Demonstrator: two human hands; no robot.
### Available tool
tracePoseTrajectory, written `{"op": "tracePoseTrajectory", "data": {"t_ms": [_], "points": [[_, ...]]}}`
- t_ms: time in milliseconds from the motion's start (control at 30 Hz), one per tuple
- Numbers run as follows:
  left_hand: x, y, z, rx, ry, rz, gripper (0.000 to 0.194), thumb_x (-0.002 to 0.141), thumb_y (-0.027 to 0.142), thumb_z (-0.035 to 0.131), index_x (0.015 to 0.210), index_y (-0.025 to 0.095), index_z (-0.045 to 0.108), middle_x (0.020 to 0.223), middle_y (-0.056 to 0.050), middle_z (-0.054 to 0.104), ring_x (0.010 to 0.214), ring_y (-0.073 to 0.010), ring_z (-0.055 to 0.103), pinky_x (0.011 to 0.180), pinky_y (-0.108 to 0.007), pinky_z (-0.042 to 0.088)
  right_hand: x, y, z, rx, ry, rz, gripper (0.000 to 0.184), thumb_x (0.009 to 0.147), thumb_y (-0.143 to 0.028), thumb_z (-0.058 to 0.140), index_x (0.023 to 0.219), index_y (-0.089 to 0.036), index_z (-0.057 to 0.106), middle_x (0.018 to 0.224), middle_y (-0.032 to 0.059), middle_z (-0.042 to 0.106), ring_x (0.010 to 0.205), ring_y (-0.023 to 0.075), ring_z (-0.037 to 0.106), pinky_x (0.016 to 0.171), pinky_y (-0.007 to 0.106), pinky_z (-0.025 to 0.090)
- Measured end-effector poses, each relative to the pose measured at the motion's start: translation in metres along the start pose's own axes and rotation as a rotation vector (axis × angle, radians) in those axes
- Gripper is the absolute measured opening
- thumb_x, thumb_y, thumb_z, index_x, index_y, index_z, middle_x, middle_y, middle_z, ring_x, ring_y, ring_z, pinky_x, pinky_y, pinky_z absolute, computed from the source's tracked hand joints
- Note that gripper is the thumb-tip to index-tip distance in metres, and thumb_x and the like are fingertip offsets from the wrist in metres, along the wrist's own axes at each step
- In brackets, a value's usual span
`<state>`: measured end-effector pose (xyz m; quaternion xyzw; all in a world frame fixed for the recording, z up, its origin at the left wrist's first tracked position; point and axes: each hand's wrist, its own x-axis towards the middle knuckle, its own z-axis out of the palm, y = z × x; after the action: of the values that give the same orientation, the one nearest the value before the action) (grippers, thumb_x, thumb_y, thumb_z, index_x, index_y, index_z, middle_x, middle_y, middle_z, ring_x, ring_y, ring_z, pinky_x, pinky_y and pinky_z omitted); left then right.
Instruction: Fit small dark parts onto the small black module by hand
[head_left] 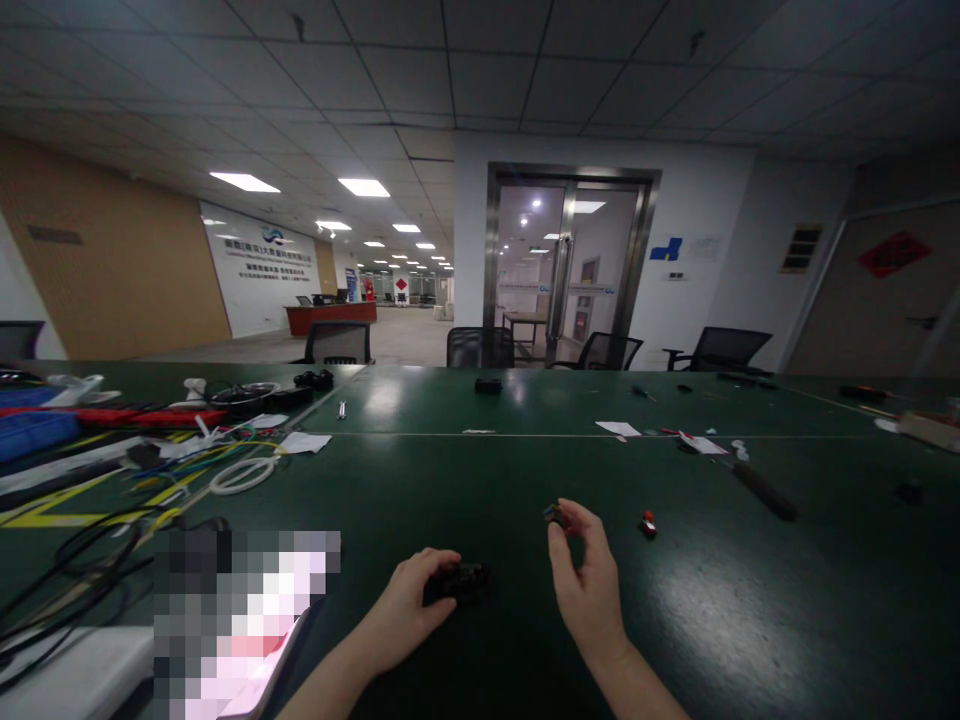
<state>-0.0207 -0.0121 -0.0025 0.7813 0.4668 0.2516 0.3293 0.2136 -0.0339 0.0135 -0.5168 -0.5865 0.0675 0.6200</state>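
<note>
On the dark green table, my left hand is closed round the left end of a black rectangular device; its exact kind is too dark to make out. My right hand is raised to the right of it, thumb and fingertips pinching a small dark block-like part. The two hands are apart. A small red and silver piece lies on the table to the right of my right hand.
Cables and a coiled white cord crowd the left side, near a blurred-out screen. A small black box and a wrench lie farther back. A dark-handled tool rests at the right. Chairs line the far edge.
</note>
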Motion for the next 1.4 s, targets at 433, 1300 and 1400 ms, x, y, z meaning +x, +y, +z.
{"op": "tracePoseTrajectory", "data": {"t_ms": [433, 1300, 1400], "points": [[0.001, -0.002, 0.0, -0.009, 0.004, 0.019, 0.043, 0.073, 0.019, 0.057, 0.116, 0.023, 0.054, 0.113, -0.004, 0.058, 0.106, -0.0224, 0.051, 0.096, -0.036, 0.036, 0.0, 0.0, 0.001, -0.005, -0.01, -0.031, 0.027, 0.086, -0.034, 0.049, 0.11, -0.022, 0.052, 0.1, 0.0058, 0.062, 0.09, 0.0187, 0.06, 0.079, 0.035, 0.049], [0.001, -0.005, 0.002, -0.012, 0.013, 0.042, 0.043, 0.074, 0.02, 0.057, 0.117, 0.024, 0.053, 0.113, -0.004, 0.057, 0.106, -0.0213, 0.051, 0.096, -0.034, 0.037, -0.002, -0.01, 0.001, 0.01, -0.136, -0.031, 0.029, 0.087, -0.033, 0.049, 0.113, -0.023, 0.055, 0.101, 0.0064, 0.062, 0.091, 0.0198, 0.059, 0.081, 0.038, 0.051], [0.002, -0.005, 0.003, -0.001, 0.023, 0.04, 0.044, 0.073, 0.018, 0.058, 0.116, 0.023, 0.054, 0.111, -0.004, 0.058, 0.104, -0.0213, 0.052, 0.095, -0.034, 0.037, -0.005, -0.014, 0.005, 0.017, -0.237, -0.05, 0.026, 0.086, -0.033, 0.05, 0.109, -0.025, 0.059, 0.102, 0.0066, 0.062, 0.096, 0.0211, 0.058, 0.084, 0.04, 0.05]]}}
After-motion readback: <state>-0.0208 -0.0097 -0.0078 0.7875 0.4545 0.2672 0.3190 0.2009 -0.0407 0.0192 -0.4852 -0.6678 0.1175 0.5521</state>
